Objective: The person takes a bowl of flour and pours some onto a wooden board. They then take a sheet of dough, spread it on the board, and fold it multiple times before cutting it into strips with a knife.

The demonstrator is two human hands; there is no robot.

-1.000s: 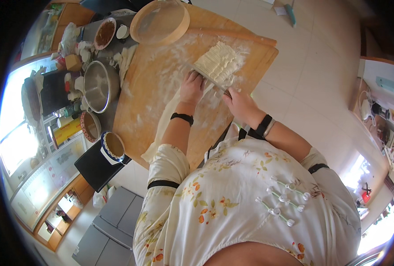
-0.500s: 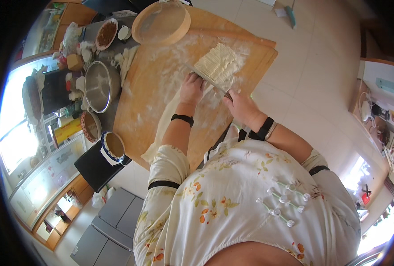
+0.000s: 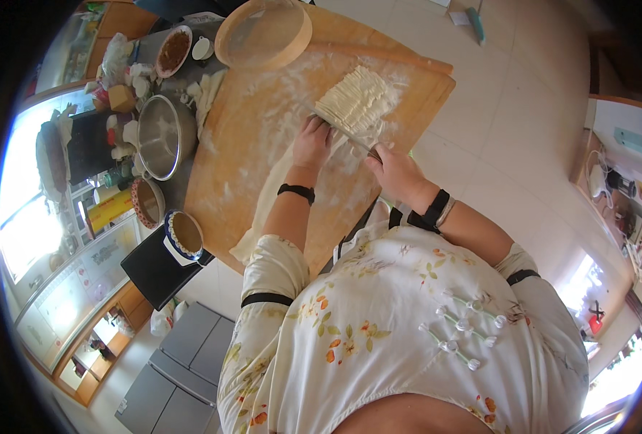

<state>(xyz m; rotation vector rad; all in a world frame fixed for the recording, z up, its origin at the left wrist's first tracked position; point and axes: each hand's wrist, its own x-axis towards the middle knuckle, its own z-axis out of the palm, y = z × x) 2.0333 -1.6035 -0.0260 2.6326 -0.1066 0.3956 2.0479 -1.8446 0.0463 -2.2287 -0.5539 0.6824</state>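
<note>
My right hand point(image 3: 393, 171) grips the handle of a knife point(image 3: 348, 133), whose long blade slants up and left across the board. Just beyond the blade lies a pile of cut noodles point(image 3: 357, 98), pale and set in close rows. My left hand point(image 3: 312, 145) rests with curled fingers right against the near side of the blade. Beneath it runs a long strip of dough point(image 3: 264, 206), reaching toward me along the board's near left edge. What lies under my left fingertips is hidden. Flour dusts the wooden board point(image 3: 223, 159).
At the far left stands a round wooden sieve point(image 3: 264, 35), with a rolling pin point(image 3: 386, 58) along the board's far edge. Left of the board are a steel bowl point(image 3: 163, 137), a plate of brown food point(image 3: 174, 52), and two patterned bowls, one blue-rimmed point(image 3: 186, 235).
The knife and both hands stay nearly in place. The view has shifted a little, and the noodle pile appears slightly larger at its near edge.
</note>
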